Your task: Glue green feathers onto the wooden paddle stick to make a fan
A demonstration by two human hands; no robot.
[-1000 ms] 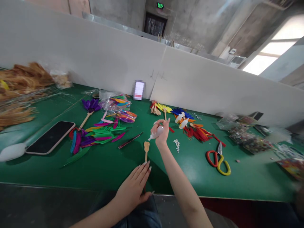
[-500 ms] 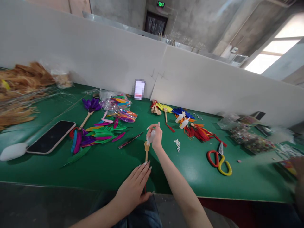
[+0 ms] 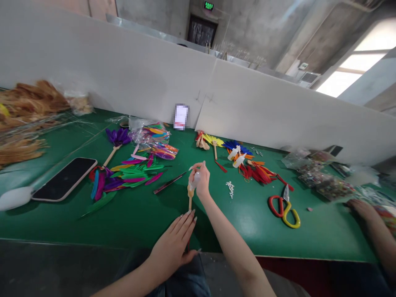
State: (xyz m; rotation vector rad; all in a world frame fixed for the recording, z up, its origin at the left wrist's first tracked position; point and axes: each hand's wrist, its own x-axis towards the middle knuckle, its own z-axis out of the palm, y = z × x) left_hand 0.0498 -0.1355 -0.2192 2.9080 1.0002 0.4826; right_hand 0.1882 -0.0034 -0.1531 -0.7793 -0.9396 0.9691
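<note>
Tipping a small clear bottle [image 3: 194, 180] nose-down, the right hand [image 3: 202, 183] has brought it leftward over the far end of the wooden stick [image 3: 190, 203]; a second ago it was held apart, to the right of that end. Its fingers are curled closely about the bottle. The nozzle seems to touch the stick's wide end, though at this size and angle I can't be sure, nor see whether anything is coming out. For the work, this suggests the bottle is now in place for use, with lining-up done.

The left hand [image 3: 175, 239] has not shifted: it lies nearly flat, fingers together and thumb spread, its fingertips pinning the stick's near part to the green table [image 3: 139, 225] rather than gripping it. That should keep the stick steady.

White beads [image 3: 230, 189] lie right of the stick, scissors [image 3: 291, 218] farther right. At the far right, another person's hand [image 3: 360, 208] has come over the table.
</note>
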